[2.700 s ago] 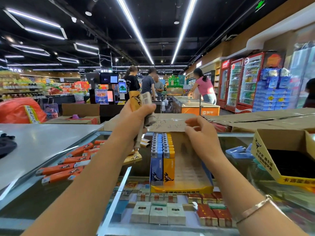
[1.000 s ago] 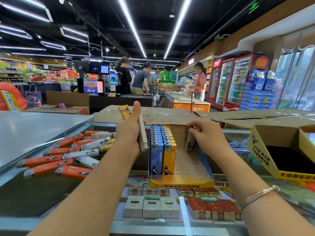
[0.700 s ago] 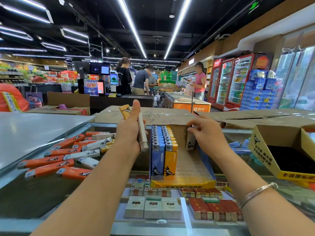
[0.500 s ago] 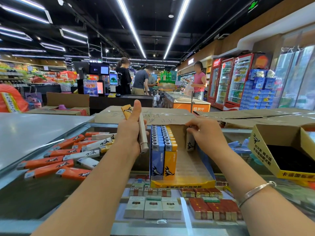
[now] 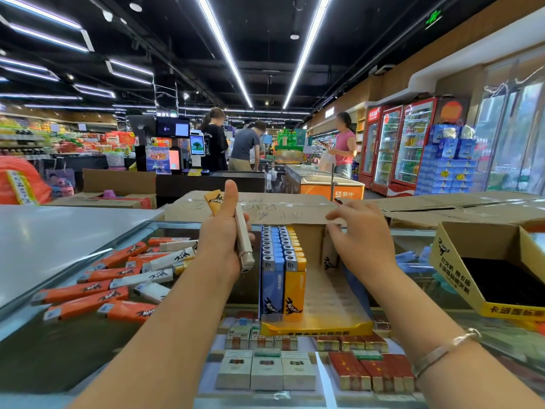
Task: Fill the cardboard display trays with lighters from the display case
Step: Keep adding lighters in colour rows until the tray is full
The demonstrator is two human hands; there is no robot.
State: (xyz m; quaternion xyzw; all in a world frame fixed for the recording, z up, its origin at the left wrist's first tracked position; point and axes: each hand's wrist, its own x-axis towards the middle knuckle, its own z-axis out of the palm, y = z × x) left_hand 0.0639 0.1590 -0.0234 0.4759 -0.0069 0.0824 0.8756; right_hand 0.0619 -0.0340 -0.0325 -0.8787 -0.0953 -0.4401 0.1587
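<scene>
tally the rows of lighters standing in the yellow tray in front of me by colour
In the tray:
blue row: 1
yellow row: 1
white row, so far only a single white lighter at the back: 1
total: 3

hands: 2, left hand point(image 5: 219, 249); right hand point(image 5: 361, 240)
cardboard trays: 2, yellow tray point(image 5: 317, 327); empty tray point(image 5: 483, 302)
lighter rows in the yellow tray: 2, blue row point(image 5: 272, 278); yellow row point(image 5: 295, 283)
</scene>
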